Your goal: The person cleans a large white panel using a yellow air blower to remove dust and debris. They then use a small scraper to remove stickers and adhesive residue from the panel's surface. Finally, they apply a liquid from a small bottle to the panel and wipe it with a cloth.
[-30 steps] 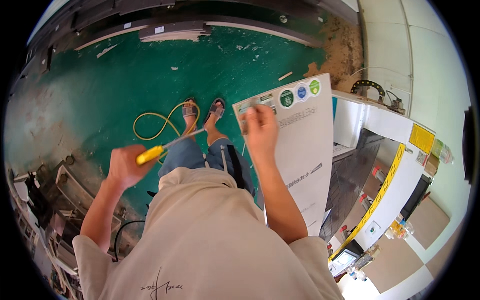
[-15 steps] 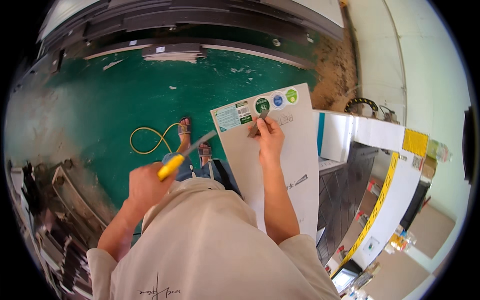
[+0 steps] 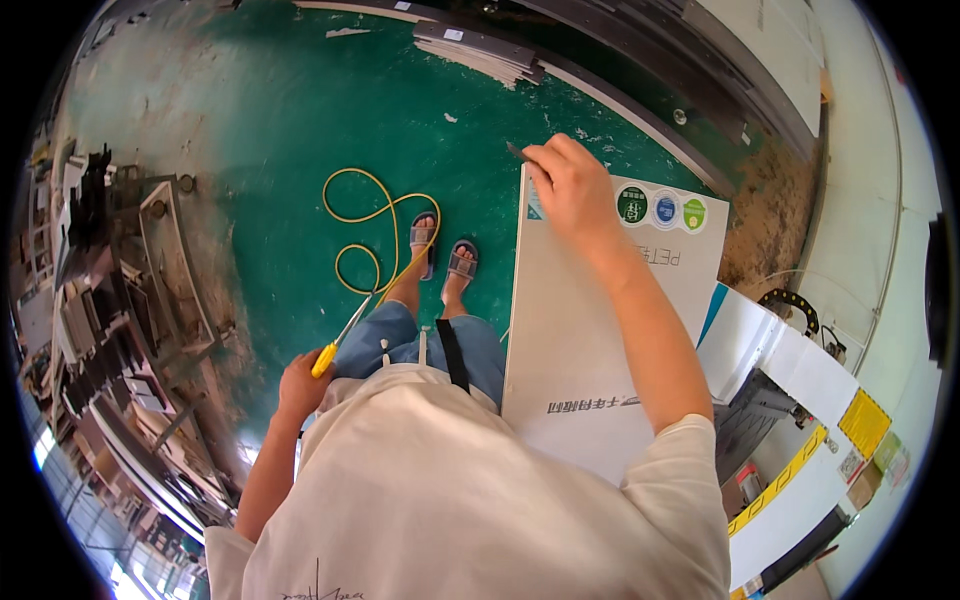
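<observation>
My left hand [image 3: 303,385] is closed around the yellow handle of a file [image 3: 325,360], down beside my left hip. Its narrow grey metal blade points up and away from me. My right hand [image 3: 575,195] is over the far left corner of a pale grey board [image 3: 600,300], pinching a small dark flat piece [image 3: 516,152]. Only the tip of that piece shows past the fingers and sticks out beyond the board's corner. Round green and blue stickers [image 3: 664,208] line the board's far edge, and my right forearm crosses above its surface.
A yellow hose [image 3: 359,218] loops on the green floor near my sandalled feet. Dark boards and strips [image 3: 480,55] lie at the far side. Offcuts crowd a rack [image 3: 165,250] on the left. A white machine with yellow markings [image 3: 780,485] stands on the right.
The view has swung, shifting the scene. My right hand has moved with the dark piece from beside the stickers to the board's far left corner. My left hand has dropped back with the file.
</observation>
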Motion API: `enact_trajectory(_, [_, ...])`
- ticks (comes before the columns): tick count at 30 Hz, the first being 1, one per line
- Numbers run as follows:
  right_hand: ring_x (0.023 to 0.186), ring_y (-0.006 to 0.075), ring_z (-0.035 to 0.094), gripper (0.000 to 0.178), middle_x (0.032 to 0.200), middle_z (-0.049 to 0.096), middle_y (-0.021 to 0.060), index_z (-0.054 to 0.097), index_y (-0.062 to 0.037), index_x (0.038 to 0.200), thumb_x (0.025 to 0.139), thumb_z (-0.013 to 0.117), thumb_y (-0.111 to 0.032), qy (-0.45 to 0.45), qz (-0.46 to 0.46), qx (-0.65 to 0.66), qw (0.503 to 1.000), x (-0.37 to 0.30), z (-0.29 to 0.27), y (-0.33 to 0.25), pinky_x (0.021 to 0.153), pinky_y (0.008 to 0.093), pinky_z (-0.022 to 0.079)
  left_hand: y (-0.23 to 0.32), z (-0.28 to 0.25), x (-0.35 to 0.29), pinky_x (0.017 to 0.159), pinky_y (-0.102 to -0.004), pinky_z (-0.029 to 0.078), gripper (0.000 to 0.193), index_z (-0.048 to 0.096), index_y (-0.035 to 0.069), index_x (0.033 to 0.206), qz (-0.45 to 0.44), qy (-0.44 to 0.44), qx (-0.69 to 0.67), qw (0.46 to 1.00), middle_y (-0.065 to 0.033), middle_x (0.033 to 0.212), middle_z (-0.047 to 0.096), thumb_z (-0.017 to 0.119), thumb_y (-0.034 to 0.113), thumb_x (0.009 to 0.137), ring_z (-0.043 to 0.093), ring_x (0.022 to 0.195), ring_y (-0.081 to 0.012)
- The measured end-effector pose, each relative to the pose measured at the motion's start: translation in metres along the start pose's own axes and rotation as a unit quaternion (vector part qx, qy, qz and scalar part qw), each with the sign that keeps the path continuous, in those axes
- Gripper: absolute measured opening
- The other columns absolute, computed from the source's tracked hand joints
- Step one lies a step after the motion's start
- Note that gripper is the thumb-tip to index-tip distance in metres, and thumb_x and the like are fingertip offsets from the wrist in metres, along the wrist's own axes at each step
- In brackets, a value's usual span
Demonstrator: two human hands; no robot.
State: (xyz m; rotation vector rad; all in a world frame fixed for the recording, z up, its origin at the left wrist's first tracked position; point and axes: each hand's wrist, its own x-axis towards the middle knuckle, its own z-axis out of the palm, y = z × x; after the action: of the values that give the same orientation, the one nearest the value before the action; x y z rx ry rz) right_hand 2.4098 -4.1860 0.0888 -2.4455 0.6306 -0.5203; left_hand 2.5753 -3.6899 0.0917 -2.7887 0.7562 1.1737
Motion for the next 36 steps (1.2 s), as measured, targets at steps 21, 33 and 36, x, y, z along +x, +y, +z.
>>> enact_trajectory(21, [0.075, 0.0266, 0.060, 0.017, 0.080, 0.058, 0.0090, 0.073, -0.0052, 0.097, 0.081, 0.069, -0.001, -0.175, -0.208, 0.069, 0.960, -0.103, -0.016, -0.023, 0.064, 0.0369, 0.050, -0.026, 0.046, -0.032, 0.080, -0.0484, 0.053, 0.042, 0.067, 0.006, 0.125, -0.141, -0.046, -0.098, 0.984, -0.0250, 0.097, 0.071, 0.068, 0.031, 0.092, 0.067, 0.096, -0.0461])
enact_trajectory(33, [0.081, 0.0259, 0.060, 0.012, 0.083, 0.056, 0.0072, 0.071, -0.0014, 0.094, 0.082, 0.072, -0.001, -0.055, -0.159, -0.009, 0.986, 0.015, -0.006, 0.019, 0.068, 0.0368, 0.052, -0.037, 0.044, -0.026, 0.078, -0.0490, 0.051, 0.039, 0.066, 0.004, 0.122, -0.113, -0.041, -0.087, 0.989, -0.0262, 0.095, 0.069, 0.067, 0.029, 0.092, 0.064, 0.095, -0.0482])
enact_trajectory(36, [0.079, 0.0265, 0.060, 0.018, 0.083, 0.057, 0.0078, 0.072, -0.0026, 0.097, 0.080, 0.070, 0.003, -0.086, -0.211, -0.014, 0.974, 0.000, -0.004, 0.017, 0.066, 0.0361, 0.050, -0.043, 0.049, -0.027, 0.078, -0.0490, 0.051, 0.039, 0.066, 0.004, 0.122, -0.094, -0.027, -0.082, 0.992, -0.0262, 0.094, 0.069, 0.067, 0.029, 0.092, 0.065, 0.094, -0.0476])
